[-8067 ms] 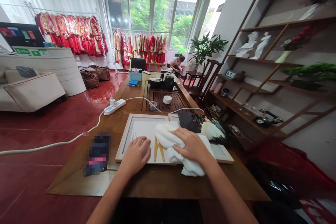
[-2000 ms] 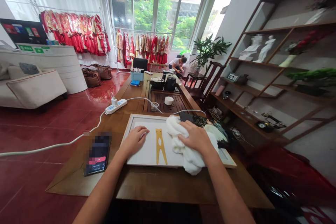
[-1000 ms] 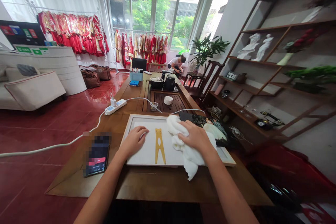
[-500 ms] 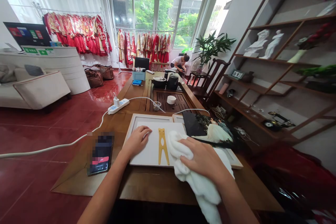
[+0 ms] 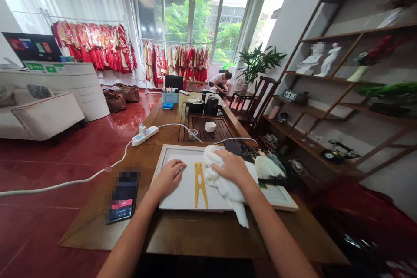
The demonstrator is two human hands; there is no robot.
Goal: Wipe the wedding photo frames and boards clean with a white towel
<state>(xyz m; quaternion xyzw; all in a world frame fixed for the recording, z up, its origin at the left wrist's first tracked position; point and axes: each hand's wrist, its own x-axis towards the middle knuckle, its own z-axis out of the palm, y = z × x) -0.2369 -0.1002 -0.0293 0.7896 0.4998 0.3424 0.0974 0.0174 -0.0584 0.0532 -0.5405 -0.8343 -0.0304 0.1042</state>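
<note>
A white picture frame lies flat on the wooden table in front of me. My left hand rests on its left part, fingers curled loosely and holding nothing. My right hand presses a bunched white cloth onto the frame's upper middle; the cloth's tail hangs toward the near edge. A yellow forked tool lies on the frame between my hands. A dark photo print lies over a second frame on the right.
A phone lies left of the frame. A white power strip and its cable cross the table. A tea tray with kettles stands further back. A person crouches at the far end. Wooden shelves line the right wall.
My right hand has slid the cloth from the frame's near right edge up and left to its upper middle. My left hand has stayed on the frame's left part.
</note>
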